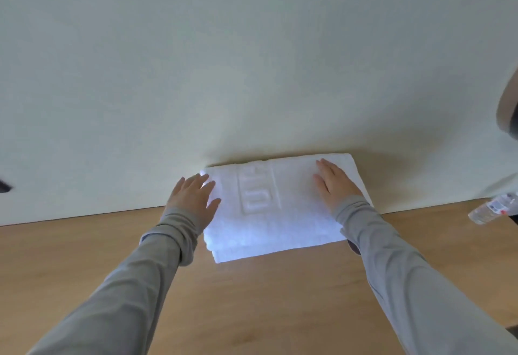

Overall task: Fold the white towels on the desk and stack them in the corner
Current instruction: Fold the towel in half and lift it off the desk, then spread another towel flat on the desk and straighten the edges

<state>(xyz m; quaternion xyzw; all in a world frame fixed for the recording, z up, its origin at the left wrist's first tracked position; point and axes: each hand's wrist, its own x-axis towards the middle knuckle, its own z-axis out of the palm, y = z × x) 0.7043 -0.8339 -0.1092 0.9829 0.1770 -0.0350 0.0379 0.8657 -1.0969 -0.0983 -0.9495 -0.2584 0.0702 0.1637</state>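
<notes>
A: Item one: the folded white towels (280, 214). Where are we keeping them?

B: We are resting them on the wooden desk (252, 298), touching the pale wall (252, 60).

A: And the hands?

B: We are laying the left hand (193, 200) flat, fingers straight, at the stack's left edge, and the right hand (335, 183) flat on top.

A: Other entries?

B: A plastic bottle (493, 209) is lying far right.

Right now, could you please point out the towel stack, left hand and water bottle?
towel stack (280, 228): head view, bare top surface.
left hand (192, 200): head view, back of hand.
water bottle (480, 216): head view, clear body.
</notes>
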